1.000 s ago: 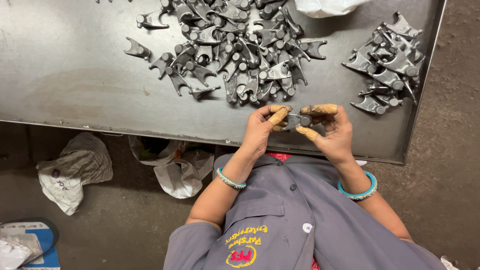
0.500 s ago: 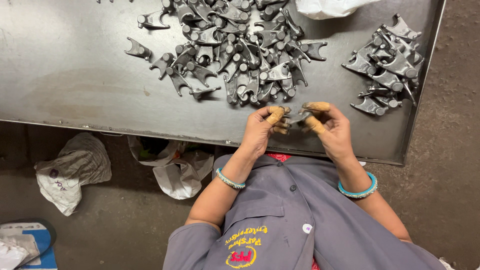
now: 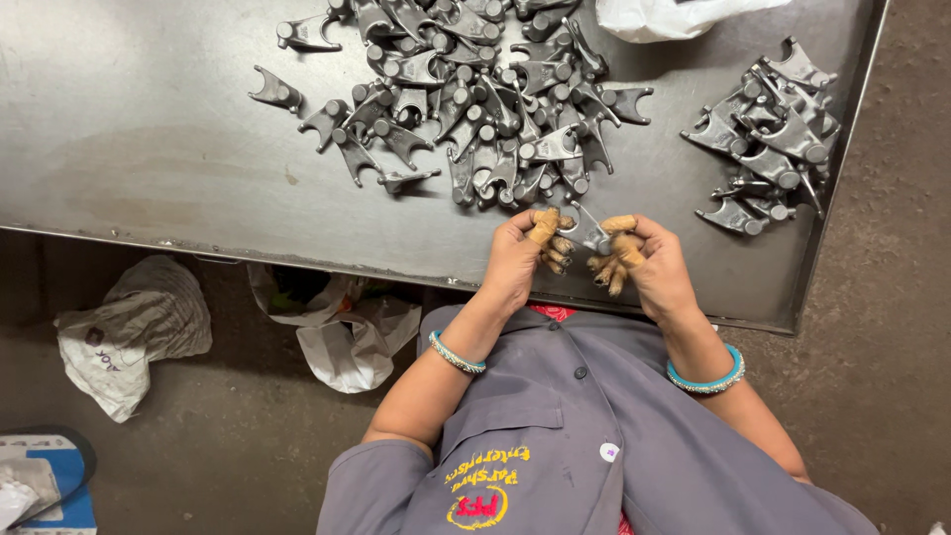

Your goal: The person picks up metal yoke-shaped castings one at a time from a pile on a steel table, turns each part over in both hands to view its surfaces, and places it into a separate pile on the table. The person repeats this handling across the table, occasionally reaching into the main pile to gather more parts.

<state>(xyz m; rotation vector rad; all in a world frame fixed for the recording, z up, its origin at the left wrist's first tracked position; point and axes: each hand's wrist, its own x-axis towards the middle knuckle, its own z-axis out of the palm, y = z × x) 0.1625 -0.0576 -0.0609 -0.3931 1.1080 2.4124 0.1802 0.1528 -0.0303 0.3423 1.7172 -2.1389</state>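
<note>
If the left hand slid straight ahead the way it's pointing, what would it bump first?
Probably the big pile of grey metal parts just ahead of the left hand on the metal table; depth is hard to judge.

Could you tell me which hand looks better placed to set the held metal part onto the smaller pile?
Probably the right hand. It grips the forked metal part together with the left hand, but sits on the side of the smaller pile; the left is nearer the big heap.
</note>
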